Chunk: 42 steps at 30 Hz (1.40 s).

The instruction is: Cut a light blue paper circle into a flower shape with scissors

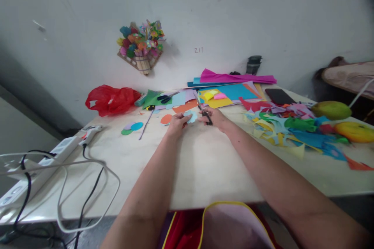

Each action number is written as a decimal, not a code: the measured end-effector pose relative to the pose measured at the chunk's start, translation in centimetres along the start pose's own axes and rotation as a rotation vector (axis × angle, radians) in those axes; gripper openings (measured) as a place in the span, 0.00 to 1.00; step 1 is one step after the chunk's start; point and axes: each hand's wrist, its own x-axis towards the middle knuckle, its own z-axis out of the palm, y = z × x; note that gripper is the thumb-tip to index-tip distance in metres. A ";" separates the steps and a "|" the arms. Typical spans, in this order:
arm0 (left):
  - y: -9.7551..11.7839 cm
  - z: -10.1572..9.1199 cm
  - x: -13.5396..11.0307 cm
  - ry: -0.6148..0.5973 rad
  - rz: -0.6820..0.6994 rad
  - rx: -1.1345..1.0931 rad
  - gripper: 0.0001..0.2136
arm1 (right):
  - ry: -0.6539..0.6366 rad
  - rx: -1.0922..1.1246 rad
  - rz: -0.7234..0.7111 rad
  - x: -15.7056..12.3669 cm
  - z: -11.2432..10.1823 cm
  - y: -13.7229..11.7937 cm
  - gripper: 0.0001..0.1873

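Observation:
My left hand [177, 122] pinches a small light-blue paper piece [192, 116] above the table. My right hand [215, 118] is closed round the black handles of a pair of scissors [202, 111], whose blades point up and left beside the paper piece. Both hands meet near the middle of the pale table [204, 163]. An orange paper circle [166, 119] lies just left of my left hand.
Coloured paper sheets [228, 91] are stacked at the back, with scraps [292, 128] heaped on the right beside two mangoes [331, 109]. A second pair of scissors [165, 97], a red plastic bag [111, 100], paper discs [133, 127], a phone [279, 95] and a power strip [43, 167] with cables also lie about.

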 end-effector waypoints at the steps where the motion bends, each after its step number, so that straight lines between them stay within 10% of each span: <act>1: 0.0 0.2 0.0 -0.001 -0.001 0.002 0.14 | 0.019 0.016 -0.009 0.0 0.1 0.0 0.22; 22: -0.1 0.8 -0.5 -0.190 -0.130 -0.041 0.12 | 0.080 0.054 -0.177 0.3 0.5 -0.2 0.18; 42: -0.5 0.3 -0.1 -0.101 -0.072 -0.119 0.12 | -0.016 0.063 -0.150 -0.1 -0.4 -0.6 0.20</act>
